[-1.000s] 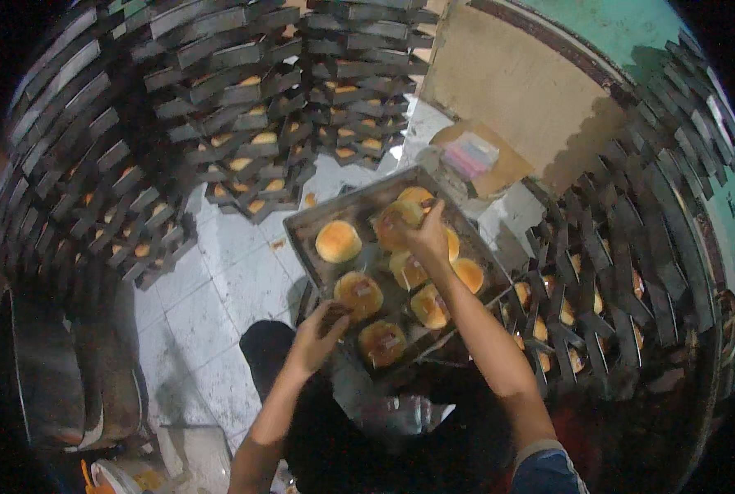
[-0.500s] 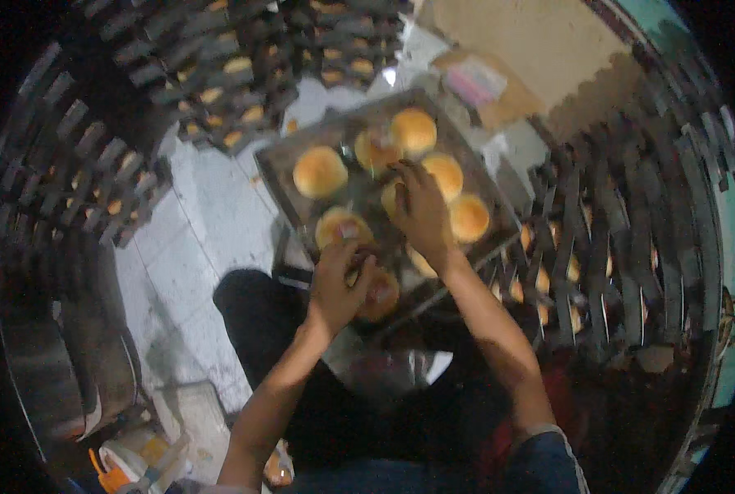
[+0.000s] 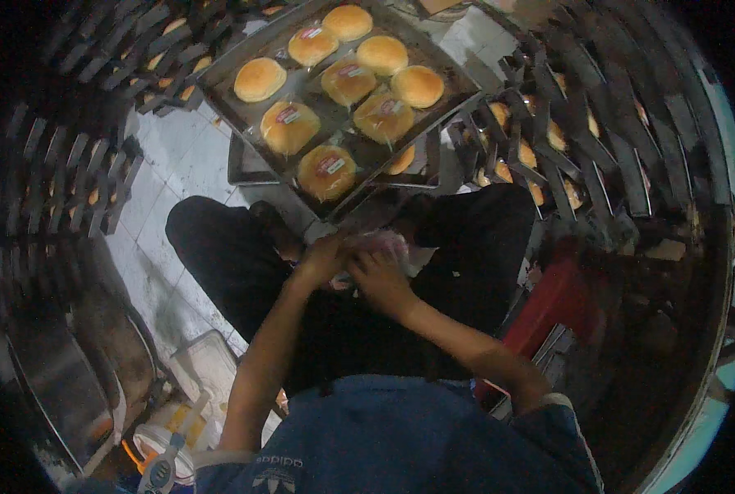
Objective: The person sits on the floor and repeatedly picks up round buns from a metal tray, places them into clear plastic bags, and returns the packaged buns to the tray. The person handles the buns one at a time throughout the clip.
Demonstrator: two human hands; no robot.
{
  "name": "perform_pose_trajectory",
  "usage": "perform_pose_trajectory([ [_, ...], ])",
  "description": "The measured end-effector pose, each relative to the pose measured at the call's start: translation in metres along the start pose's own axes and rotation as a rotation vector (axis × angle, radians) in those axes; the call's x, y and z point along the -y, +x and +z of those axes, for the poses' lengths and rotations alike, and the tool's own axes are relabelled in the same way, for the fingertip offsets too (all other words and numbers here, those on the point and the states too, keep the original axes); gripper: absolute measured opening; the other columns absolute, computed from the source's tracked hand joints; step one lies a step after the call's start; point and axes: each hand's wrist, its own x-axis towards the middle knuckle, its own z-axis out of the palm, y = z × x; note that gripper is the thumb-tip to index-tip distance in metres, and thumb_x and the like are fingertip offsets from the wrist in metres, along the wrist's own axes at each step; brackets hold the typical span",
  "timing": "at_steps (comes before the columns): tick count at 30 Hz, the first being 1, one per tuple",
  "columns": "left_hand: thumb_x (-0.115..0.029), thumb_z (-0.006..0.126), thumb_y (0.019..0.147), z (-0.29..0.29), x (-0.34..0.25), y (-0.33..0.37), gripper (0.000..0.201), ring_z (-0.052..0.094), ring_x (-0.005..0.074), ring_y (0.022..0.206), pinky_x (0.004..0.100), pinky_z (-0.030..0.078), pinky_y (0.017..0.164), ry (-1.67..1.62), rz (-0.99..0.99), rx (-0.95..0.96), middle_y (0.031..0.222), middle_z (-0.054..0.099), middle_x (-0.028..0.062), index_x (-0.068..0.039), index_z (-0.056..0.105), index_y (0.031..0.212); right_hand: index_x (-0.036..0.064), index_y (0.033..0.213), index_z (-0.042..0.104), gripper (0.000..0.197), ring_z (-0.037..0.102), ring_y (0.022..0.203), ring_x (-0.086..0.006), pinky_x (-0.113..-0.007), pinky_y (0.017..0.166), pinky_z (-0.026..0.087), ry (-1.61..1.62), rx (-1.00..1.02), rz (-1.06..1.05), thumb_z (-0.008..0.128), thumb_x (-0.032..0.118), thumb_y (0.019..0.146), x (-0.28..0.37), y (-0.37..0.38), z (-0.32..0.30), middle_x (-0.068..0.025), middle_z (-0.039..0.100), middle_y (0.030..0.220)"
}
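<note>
Low over my lap, my left hand (image 3: 321,258) and my right hand (image 3: 378,280) are close together at a bundle of clear plastic bags (image 3: 386,244) with reddish print. The fingers of both hands are bent onto the bags, and part of the grip is hidden. Beyond them, a dark square baking tray (image 3: 237,118) carries several round golden buns. Some, like the near bun (image 3: 326,171), sit in clear bags with a red and white label. Others are bare, such as the bun (image 3: 260,80) at the left corner.
Under the tray lies another tray (image 3: 251,167) with a bun (image 3: 401,160) showing. Stacked trays of buns (image 3: 548,136) rise at right, and more trays (image 3: 63,177) at left. A red stool-like object (image 3: 548,305) stands by my right knee. A white container (image 3: 158,445) lies lower left.
Both hands have come back from the buns on the tray to the plastic bags at my lap. The view has shifted, so the tray appears higher in the picture.
</note>
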Motion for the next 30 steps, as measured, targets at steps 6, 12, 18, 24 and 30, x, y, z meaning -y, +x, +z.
perform_pose_trajectory([
  [6,-0.026,0.059,0.096,0.002,0.017,0.005,0.036,0.063,0.0369,0.114,0.0417,0.049,0.096,-0.213,-0.052,0.142,0.12,0.067,0.0192,-0.004,0.063,0.125,0.007,0.125,0.059,0.047,0.053,0.121,-0.0374,-0.056,0.106,0.038,-0.224,0.016,0.189,0.061,0.014,0.078,0.016,0.009,0.023,-0.0177,0.06,0.122],
  [12,-0.032,0.055,0.099,-0.006,0.018,-0.005,0.04,0.061,0.0317,0.119,0.0385,0.046,0.1,-0.312,-0.164,0.054,0.125,0.066,0.0182,-0.005,0.061,0.129,0.011,0.124,0.062,0.047,0.05,0.127,-0.0345,-0.056,0.107,0.037,-0.085,0.278,-0.008,0.066,0.016,0.077,-0.012,0.017,-0.032,-0.0129,0.063,0.124],
  [18,-0.038,0.056,0.099,-0.012,0.003,-0.008,0.044,0.061,0.0337,0.118,0.0378,0.046,0.1,-0.282,-0.173,0.016,0.127,0.064,0.0177,-0.008,0.061,0.129,0.0141,0.121,0.064,0.045,0.061,0.114,-0.0344,-0.057,0.105,0.039,-0.252,0.049,-0.022,0.07,0.015,0.076,-0.014,0.009,-0.028,-0.0157,0.066,0.116],
  [24,-0.05,0.052,0.098,-0.045,-0.03,-0.035,0.059,0.052,0.0281,0.128,0.0383,0.04,0.105,-0.08,-0.27,0.011,0.136,0.058,0.0182,0.0,0.058,0.13,0.0033,0.118,0.061,0.034,0.064,0.108,-0.0353,-0.037,0.093,0.051,0.318,0.666,-0.009,0.066,0.013,0.086,-0.015,0.028,-0.118,-0.0182,0.067,0.108],
  [30,-0.064,0.039,0.099,-0.049,-0.052,-0.059,0.077,0.05,0.0237,0.126,0.0385,0.037,0.106,-1.212,0.108,-0.022,0.13,0.059,0.0136,0.004,0.056,0.13,0.004,0.14,0.051,0.051,0.049,0.128,-0.0177,-0.032,0.108,0.039,0.992,0.465,-0.079,0.067,0.021,0.095,-0.023,0.013,-0.212,-0.0124,0.056,0.139],
])
